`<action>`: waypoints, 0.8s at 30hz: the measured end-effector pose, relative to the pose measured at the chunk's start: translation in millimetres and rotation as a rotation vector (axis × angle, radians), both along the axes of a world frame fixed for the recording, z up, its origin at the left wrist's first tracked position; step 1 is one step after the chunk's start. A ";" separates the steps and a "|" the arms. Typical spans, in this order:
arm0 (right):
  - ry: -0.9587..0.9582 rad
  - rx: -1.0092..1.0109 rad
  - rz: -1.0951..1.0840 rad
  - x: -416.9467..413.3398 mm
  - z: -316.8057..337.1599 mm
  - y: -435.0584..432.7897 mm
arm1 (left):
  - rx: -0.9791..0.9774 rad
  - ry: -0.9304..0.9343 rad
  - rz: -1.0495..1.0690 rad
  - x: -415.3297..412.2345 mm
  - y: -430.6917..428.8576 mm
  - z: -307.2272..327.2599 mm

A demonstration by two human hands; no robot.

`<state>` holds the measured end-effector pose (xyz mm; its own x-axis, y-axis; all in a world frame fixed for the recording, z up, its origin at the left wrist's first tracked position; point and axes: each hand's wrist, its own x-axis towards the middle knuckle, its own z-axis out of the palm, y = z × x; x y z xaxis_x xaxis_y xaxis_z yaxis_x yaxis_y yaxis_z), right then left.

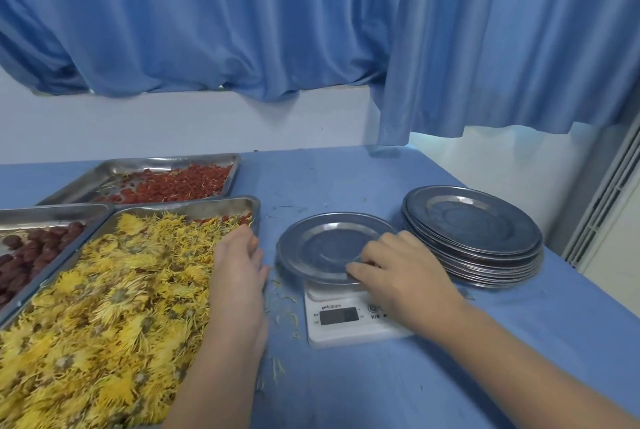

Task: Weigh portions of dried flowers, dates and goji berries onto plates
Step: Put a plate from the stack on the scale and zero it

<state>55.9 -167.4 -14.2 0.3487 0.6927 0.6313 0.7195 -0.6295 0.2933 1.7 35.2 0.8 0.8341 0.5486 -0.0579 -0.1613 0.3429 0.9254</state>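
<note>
Head view: our right hand (398, 269) fingers grip the plate (322, 248); left hand (239, 262) lies open on flowers (104, 290). Let's centre it on the scale (346, 324).

— How are we holding our left hand (239, 262)?
— We're stretching it forward, fingers together, thumb out.
— And our right hand (398, 272)?
— We're curling its fingers, pinching the plate (311, 238) rim, forearm angling in from the right.

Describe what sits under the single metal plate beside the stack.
A white kitchen scale sits under the plate. Its display shows in front; its weighing platform is mostly hidden by the plate, and the right hand covers its right side.
</note>
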 end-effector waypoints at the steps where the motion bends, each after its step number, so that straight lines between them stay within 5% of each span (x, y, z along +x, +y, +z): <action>1: 0.028 -0.016 0.003 -0.3 -0.2 -1.0 | -0.002 0.002 -0.010 0.1 0.6 1.7; 7: 0.295 -0.025 0.061 -10.8 -1.1 -15.1 | 0.073 0.024 -0.029 0.0 -0.8 3.5; 16: 0.388 0.128 0.014 -11.9 2.1 -25.3 | 0.147 0.014 0.052 0.5 -2.6 4.6; 24: 0.657 0.192 0.058 -18.4 0.2 -53.3 | 0.368 0.056 0.059 -2.7 -9.2 4.2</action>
